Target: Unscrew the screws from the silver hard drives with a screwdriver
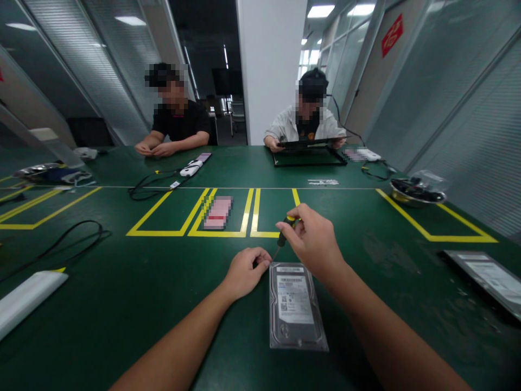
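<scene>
A hard drive (296, 332) lies flat on the green table in front of me, label side up. My right hand (316, 239) is closed around the black-and-yellow handle of a screwdriver (281, 239). The screwdriver slants down, its tip at the drive's far left corner. Beside that same corner is my left hand (245, 273), thumb and fingertips pinched together close to the tip. Whatever those fingers hold is too small to make out.
Another hard drive (488, 274) lies on the right, below a metal bowl (419, 198) of dark parts. Yellow tape marks the green table (163, 293). A pink item (218, 213), cables (152, 187) and a white object (30, 298) lie around. Two people sit opposite; one holds a dark panel (311, 144).
</scene>
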Demonstrator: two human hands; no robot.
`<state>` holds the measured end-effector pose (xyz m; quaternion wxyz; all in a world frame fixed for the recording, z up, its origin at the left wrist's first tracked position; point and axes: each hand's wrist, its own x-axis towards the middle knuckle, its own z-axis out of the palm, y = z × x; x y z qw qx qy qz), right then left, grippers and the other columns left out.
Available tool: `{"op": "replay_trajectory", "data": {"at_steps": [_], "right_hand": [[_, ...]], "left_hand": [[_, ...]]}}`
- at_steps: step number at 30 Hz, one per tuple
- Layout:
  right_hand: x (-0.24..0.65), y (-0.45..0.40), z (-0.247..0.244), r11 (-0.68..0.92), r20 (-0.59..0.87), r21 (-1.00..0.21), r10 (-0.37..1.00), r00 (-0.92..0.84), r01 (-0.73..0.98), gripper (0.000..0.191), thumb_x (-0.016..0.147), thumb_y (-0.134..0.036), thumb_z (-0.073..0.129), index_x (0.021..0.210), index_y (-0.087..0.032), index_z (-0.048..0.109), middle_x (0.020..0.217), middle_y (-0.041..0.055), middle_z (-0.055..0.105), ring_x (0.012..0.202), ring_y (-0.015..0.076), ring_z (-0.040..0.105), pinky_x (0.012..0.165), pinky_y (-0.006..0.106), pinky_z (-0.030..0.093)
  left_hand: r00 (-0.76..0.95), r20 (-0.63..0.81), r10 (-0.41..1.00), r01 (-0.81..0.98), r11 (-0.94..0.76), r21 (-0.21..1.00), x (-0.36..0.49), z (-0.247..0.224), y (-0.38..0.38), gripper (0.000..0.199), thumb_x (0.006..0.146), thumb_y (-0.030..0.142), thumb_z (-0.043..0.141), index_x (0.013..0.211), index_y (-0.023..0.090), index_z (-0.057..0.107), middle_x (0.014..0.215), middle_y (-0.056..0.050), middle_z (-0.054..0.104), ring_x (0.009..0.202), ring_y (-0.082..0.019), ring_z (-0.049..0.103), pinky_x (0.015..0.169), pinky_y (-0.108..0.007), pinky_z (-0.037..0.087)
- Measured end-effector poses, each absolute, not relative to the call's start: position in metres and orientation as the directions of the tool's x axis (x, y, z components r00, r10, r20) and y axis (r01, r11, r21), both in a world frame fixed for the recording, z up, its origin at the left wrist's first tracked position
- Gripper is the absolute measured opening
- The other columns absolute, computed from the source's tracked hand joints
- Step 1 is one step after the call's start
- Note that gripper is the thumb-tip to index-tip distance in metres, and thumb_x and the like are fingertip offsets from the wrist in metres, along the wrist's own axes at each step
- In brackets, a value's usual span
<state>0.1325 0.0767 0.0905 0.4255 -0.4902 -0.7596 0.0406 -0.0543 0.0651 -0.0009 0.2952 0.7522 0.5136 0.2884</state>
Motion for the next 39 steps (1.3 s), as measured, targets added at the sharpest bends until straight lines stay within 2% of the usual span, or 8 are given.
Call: {"op": "replay_trajectory", "data": {"at_steps": [5,9,12,15,24,28,33,39], "right_hand": [[0.131,0.0726,0.0966,0.538,0.556,-0.554,0.807,-0.198,0.635,0.013,0.085,-0.026,0.064,0.096,-0.019,0.06,0.063,-0.0045,0.057,0.056,0.0106,0.052,0.059,0.025,0.04],[0.1298,0.0717,0.0981,0.552,0.553,-0.579,0.807,-0.209,0.6,0.014,0.084,-0.029,0.066,0.094,-0.019,0.062,0.073,-0.0013,0.059,0.065,0.0119,0.055,0.062,0.026,0.041],[0.1288,0.0706,0.0979,0.578,0.575,-0.578,0.789,-0.216,0.576,0.01,0.084,-0.027,0.067,0.09,-0.02,0.063,0.08,0.0006,0.059,0.071,0.0131,0.056,0.066,0.027,0.041],[0.1284,0.07,0.0976,0.605,0.583,-0.581,0.776,-0.239,0.544,0.007,0.085,-0.024,0.066,0.09,-0.02,0.064,0.08,-0.0003,0.06,0.069,0.012,0.055,0.066,0.027,0.041],[0.1277,0.0675,0.1012,0.624,0.559,-0.606,0.775,-0.294,0.493,0.015,0.085,-0.02,0.064,0.099,-0.02,0.065,0.081,-0.0004,0.065,0.07,0.0118,0.058,0.063,0.025,0.044],[0.1263,0.0668,0.0992,0.645,0.586,-0.592,0.756,-0.291,0.483,0.015,0.084,-0.024,0.066,0.099,-0.02,0.065,0.092,0.0026,0.063,0.074,0.0119,0.057,0.066,0.026,0.045],[0.1248,0.0679,0.0971,0.668,0.618,-0.57,0.732,-0.287,0.478,0.012,0.085,-0.023,0.066,0.096,-0.019,0.067,0.086,0.0021,0.064,0.076,0.0127,0.058,0.068,0.027,0.045],[0.1236,0.0669,0.0979,0.684,0.621,-0.571,0.722,-0.305,0.455,0.017,0.086,-0.019,0.061,0.101,-0.02,0.068,0.094,0.0028,0.071,0.081,0.0143,0.063,0.072,0.029,0.048]], "left_hand": [[0.309,0.133,0.942,0.602,-0.302,0.74,-0.0543,0.0001,0.0648,0.012,0.086,0.02,0.056,0.086,0.018,0.068,0.075,0.0,0.064,0.072,-0.017,0.056,0.067,-0.027,0.037],[0.306,0.137,0.942,0.608,-0.304,0.733,-0.0539,-0.0002,0.0638,0.011,0.086,0.02,0.057,0.085,0.018,0.067,0.076,0.0,0.064,0.074,-0.017,0.056,0.067,-0.028,0.037],[0.305,0.142,0.942,0.611,-0.307,0.73,-0.0536,-0.001,0.0638,0.011,0.086,0.02,0.056,0.085,0.018,0.067,0.077,-0.001,0.064,0.076,-0.018,0.056,0.068,-0.028,0.036],[0.31,0.143,0.94,0.61,-0.312,0.728,-0.0537,-0.0017,0.0646,0.011,0.086,0.02,0.056,0.085,0.018,0.067,0.076,0.0,0.064,0.076,-0.018,0.056,0.068,-0.028,0.036],[0.314,0.155,0.937,0.614,-0.325,0.72,-0.054,-0.0031,0.0645,0.011,0.088,0.022,0.055,0.085,0.019,0.065,0.077,0.0,0.064,0.077,-0.019,0.056,0.07,-0.028,0.037],[0.317,0.162,0.934,0.615,-0.333,0.715,-0.0537,-0.0044,0.0654,0.011,0.088,0.022,0.055,0.085,0.019,0.065,0.078,-0.001,0.064,0.078,-0.019,0.057,0.07,-0.028,0.037],[0.321,0.169,0.932,0.614,-0.34,0.712,-0.0539,-0.0047,0.0655,0.011,0.088,0.022,0.055,0.085,0.019,0.065,0.078,0.0,0.064,0.078,-0.019,0.057,0.07,-0.028,0.037],[0.325,0.166,0.931,0.616,-0.341,0.71,-0.0535,-0.0047,0.0654,0.014,0.09,0.023,0.052,0.083,0.019,0.064,0.076,0.0,0.064,0.078,-0.019,0.057,0.069,-0.028,0.036]]}}
